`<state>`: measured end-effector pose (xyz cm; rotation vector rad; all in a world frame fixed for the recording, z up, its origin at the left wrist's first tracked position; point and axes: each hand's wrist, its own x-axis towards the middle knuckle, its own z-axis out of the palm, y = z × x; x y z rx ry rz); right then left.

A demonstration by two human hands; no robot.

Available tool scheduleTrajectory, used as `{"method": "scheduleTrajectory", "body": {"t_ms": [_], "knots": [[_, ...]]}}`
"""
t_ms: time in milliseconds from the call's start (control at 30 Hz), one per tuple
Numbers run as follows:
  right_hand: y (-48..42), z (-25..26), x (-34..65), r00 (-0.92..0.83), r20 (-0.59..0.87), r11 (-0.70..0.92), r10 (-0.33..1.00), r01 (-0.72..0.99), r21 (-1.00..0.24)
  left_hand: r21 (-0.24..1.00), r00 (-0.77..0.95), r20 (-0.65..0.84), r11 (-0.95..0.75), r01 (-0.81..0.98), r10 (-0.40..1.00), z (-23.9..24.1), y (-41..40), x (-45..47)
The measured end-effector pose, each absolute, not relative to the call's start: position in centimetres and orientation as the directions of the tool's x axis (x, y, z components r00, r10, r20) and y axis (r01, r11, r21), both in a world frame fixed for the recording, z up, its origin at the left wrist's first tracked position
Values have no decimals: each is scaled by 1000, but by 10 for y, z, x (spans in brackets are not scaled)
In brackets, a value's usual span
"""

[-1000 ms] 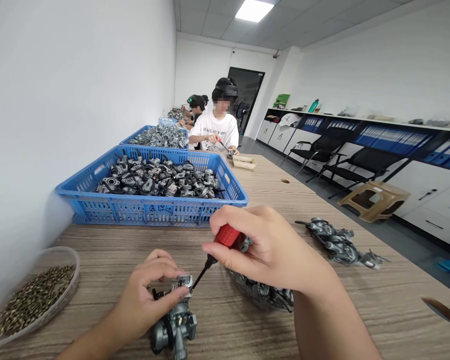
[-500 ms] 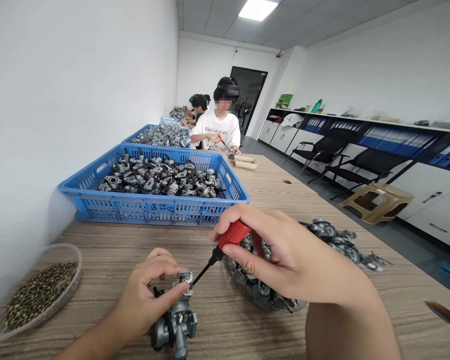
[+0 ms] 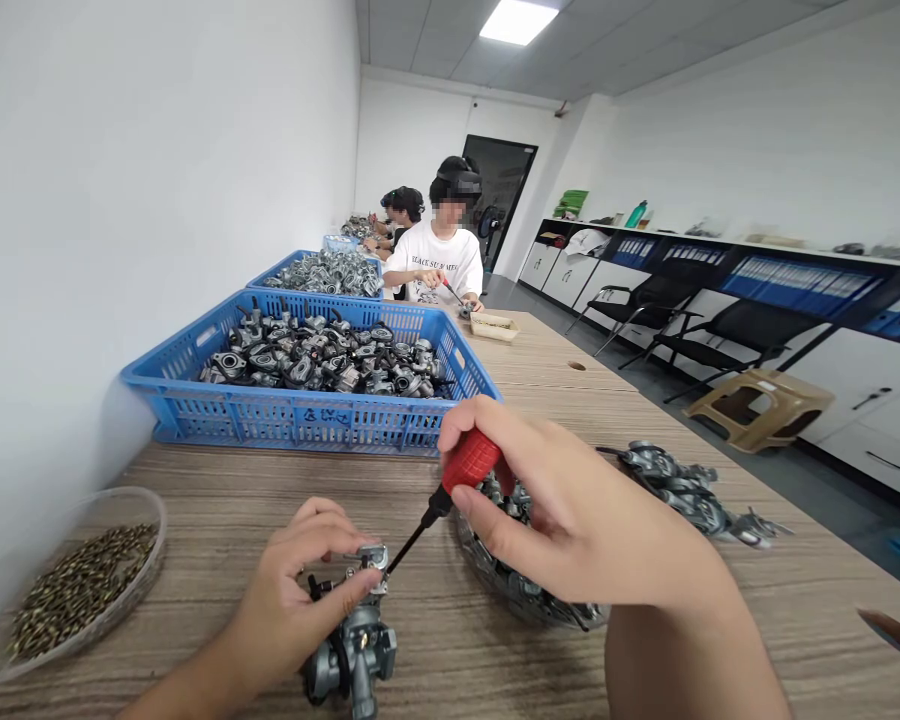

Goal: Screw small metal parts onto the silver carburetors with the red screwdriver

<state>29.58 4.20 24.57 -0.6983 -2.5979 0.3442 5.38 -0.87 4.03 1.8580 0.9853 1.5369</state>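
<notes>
My left hand grips a grey metal carburetor that stands on the wooden table near its front edge, fingers pinched round its top bracket. My right hand is closed round the red handle of a screwdriver. The black shaft slants down to the left, and its tip meets the small bracket on top of the carburetor. Under my right hand sits a clear bowl of small metal parts, partly hidden.
A blue crate full of carburetors stands behind, with a second blue crate further back. A clear bowl of screws sits at the left. Finished carburetors lie at the right. Two other people work farther along the table.
My right hand has lifted a little and shifted right with the screwdriver, whose tip stays on the carburetor. My left hand keeps its hold.
</notes>
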Motion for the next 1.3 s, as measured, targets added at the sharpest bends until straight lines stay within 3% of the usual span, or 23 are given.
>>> {"method": "scheduleTrajectory", "body": {"t_ms": [200, 567, 800, 967, 1300], "knots": [[35, 250, 298, -797, 247, 793, 551, 409, -451, 789, 68, 581, -582, 195, 811, 39, -9, 54], [45, 244, 297, -801, 274, 835, 532, 441, -330, 826, 123, 525, -539, 163, 842, 36, -11, 58], [36, 247, 300, -790, 181, 782, 586, 493, -382, 812, 134, 544, -560, 165, 828, 35, -11, 58], [36, 249, 302, -825, 156, 797, 543, 449, -404, 812, 119, 536, -549, 197, 836, 36, -10, 57], [40, 245, 298, -815, 146, 800, 560, 488, -349, 842, 129, 485, -502, 199, 865, 34, -9, 56]]}}
